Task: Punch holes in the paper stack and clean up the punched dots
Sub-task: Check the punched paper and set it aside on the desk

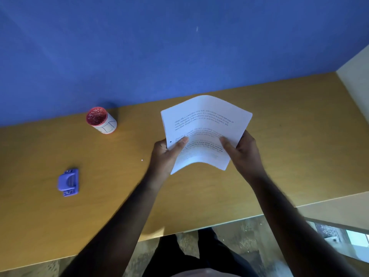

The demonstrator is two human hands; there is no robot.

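Both hands, left (165,154) and right (242,151), grip the paper (203,124); one hole's in, a dot (142,160) lies loose, punch (68,181) idle.

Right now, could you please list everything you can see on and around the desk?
paper stack: one, white with printed text, held up over the desk, bowed, one dark hole at its left edge
punch: one, purple, on the desk, far left
cup: one, red inside with pale bits in it, white outside, at the desk's back edge by the wall
dot: one, white, loose on the desk left of the hands
desk: one, yellow-brown
wall: blue, behind the desk
left hand: gripping the stack's left edge
right hand: gripping the stack's right edge
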